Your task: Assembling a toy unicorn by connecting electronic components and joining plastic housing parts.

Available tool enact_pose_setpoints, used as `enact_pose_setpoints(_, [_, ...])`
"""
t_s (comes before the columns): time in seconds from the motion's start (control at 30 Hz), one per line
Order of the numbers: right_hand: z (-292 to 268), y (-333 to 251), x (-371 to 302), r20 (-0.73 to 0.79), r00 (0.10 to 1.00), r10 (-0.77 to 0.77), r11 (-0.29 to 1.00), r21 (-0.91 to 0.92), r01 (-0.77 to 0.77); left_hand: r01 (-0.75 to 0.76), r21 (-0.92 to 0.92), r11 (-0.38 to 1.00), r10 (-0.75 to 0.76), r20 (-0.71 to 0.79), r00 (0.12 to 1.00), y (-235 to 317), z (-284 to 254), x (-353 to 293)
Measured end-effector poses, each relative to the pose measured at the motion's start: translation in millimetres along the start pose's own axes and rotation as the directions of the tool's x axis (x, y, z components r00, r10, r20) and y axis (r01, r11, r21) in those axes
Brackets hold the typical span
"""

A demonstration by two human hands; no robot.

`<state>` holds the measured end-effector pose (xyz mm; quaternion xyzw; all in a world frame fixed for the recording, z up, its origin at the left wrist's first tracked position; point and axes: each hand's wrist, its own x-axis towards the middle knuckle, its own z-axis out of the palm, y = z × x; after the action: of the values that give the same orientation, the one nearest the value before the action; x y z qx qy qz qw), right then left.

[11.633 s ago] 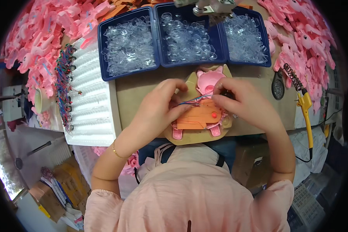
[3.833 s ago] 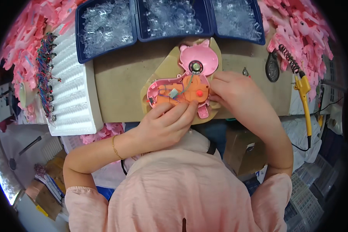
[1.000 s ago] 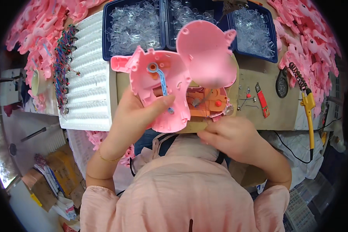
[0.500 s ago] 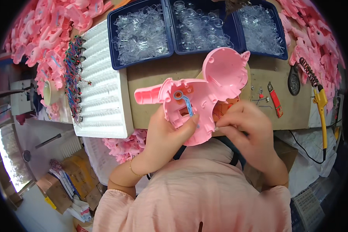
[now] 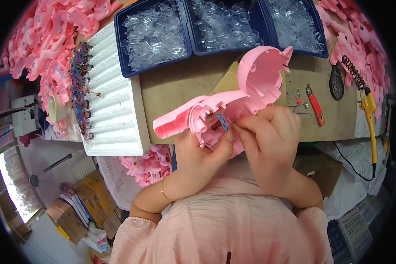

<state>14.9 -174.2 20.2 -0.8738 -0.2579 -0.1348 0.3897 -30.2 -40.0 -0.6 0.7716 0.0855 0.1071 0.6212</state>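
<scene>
Since half a second ago, the shell (image 5: pixel 233 102) has tipped, its hollow inside now turned more toward the person's front, and the right hand (image 5: pixel 270 143) has come up and in against it. Pink, with a round head part at the upper right and a limb pointing left, the shell is held up in front of the person's body, over the near edge of the tabletop (image 5: pixel 171 88). The left hand (image 5: pixel 202 158) is clamped on its lower left part, thumb inside by the blue strip (image 5: pixel 223 121). The right hand has its fingertips drawn together at the shell's lower edge, near that thumb; whether they grip the shell or something small cannot be told.

Behind the shell a tan board (image 5: pixel 226 79) shows in part. Across the far side stand blue bins (image 5: pixel 120 44) of clear parts (image 5: pixel 156 37). To the left lies a white foam tray (image 5: pixel 114 97) with wires (image 5: pixel 80 92) along its outer edge, and pink pieces (image 5: pixel 53 39) heaped beyond. To the right lie a red cutter (image 5: pixel 315 107), a black oval (image 5: pixel 336 83) and a yellow iron (image 5: pixel 371 119) with a coiled spring
</scene>
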Motion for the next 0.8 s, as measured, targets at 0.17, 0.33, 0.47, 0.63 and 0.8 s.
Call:
enact_pose_setpoints(0.17, [-5.3, 4.3, 1.3, 0.067, 0.998, 0.022, 0.999, 0.035, -0.025, 0.016, 0.055, 0.998, -0.016, 0.01, 1.0, 1.5, 1.5, -2.3])
enact_pose_setpoints(0.33, [-6.4, 2.7, 1.5, 0.075, 0.997, 0.02, 1.0, 0.011, -0.021, -0.156, 0.145, 0.977, 0.163, -0.037, 0.986, -6.7, 5.2, -3.8])
enact_pose_setpoints(0.47, [-4.5, 2.1, 1.8, 0.069, 0.998, 0.002, 1.0, -0.019, -0.001, -0.049, 0.12, 0.992, 0.05, -0.006, 0.999, -1.0, 5.5, -4.1])
enact_pose_setpoints(0.63, [-18.8, 9.0, 10.5, 0.141, 0.989, 0.035, 0.999, -0.037, -0.03, 0.13, 0.068, 0.989, -0.141, 0.186, 0.972, 11.7, -14.1, 11.0])
enact_pose_setpoints(0.8, [-83.6, 21.1, 63.4, 0.059, 0.991, 0.117, 0.98, 0.154, -0.125, -0.413, 0.48, 0.774, 0.115, 0.534, 0.837, 52.5, -32.1, 49.2])
